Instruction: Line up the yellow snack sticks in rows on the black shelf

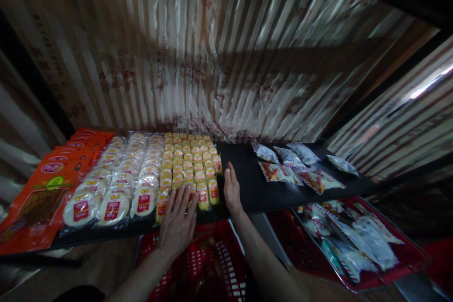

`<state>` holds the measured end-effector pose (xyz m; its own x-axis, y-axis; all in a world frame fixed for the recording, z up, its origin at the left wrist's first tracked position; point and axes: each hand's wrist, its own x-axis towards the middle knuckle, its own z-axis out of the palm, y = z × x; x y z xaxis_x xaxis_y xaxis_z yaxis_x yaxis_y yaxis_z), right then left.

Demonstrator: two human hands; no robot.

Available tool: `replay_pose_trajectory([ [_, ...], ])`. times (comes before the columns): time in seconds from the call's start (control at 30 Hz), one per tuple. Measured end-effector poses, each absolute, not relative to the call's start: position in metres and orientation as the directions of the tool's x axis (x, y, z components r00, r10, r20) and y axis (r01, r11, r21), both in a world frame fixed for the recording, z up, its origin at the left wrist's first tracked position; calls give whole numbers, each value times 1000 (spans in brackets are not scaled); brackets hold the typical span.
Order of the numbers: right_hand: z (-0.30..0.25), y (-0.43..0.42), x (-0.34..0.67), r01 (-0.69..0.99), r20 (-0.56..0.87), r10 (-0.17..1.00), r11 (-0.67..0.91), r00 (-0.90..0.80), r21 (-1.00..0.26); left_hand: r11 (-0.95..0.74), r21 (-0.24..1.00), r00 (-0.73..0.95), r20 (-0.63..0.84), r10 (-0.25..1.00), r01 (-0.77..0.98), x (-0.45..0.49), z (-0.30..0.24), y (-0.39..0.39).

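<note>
Rows of small yellow wrapped snack packs (188, 155) lie on a black shelf (244, 184). My left hand (180, 212) rests flat over the front packs of these rows, fingers stretched out and a ring on one finger. Beside the right edge of the rows, my right hand (231, 188) stands on its side with straight fingers, palm turned toward the packs. It holds nothing. To the left of the yellow packs are rows of round white rice crackers (112, 205) in clear wrappers. The left hand covers part of the front yellow packs.
Orange snack bags (46, 188) overlap at the shelf's left end. Several small white-and-red bags (300, 165) lie on the right part. Below stand a red basket (231, 250) and another red basket (412, 264) holding similar bags. Striped plastic sheeting (212, 56) hangs behind.
</note>
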<state>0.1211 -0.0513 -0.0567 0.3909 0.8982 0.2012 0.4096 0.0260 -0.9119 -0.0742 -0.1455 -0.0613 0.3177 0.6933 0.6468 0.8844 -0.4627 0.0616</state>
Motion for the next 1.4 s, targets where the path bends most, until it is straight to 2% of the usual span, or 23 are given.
replay_pose_trajectory([
  [0.2,-57,-94,104,444,190,913,10,362,-896,-435,113,276,626,729,893,-88,-64,-156],
  [0.47,-67,-93,92,557,246,930,55,274,-829,-378,126,231,606,761,917,-115,-69,-165],
  [0.7,-72,-93,89,683,307,938,119,160,-721,-369,154,222,573,789,917,-113,-73,-156],
  [0.87,-73,-95,87,767,391,920,232,27,-598,-359,157,216,561,799,920,-109,-74,-154],
  [1.03,-72,-96,83,832,373,928,222,-20,-508,-368,139,235,557,797,919,-112,-73,-152],
  [1.4,-72,-96,82,828,328,944,218,-44,-517,-356,116,234,561,794,927,-113,-72,-146],
])
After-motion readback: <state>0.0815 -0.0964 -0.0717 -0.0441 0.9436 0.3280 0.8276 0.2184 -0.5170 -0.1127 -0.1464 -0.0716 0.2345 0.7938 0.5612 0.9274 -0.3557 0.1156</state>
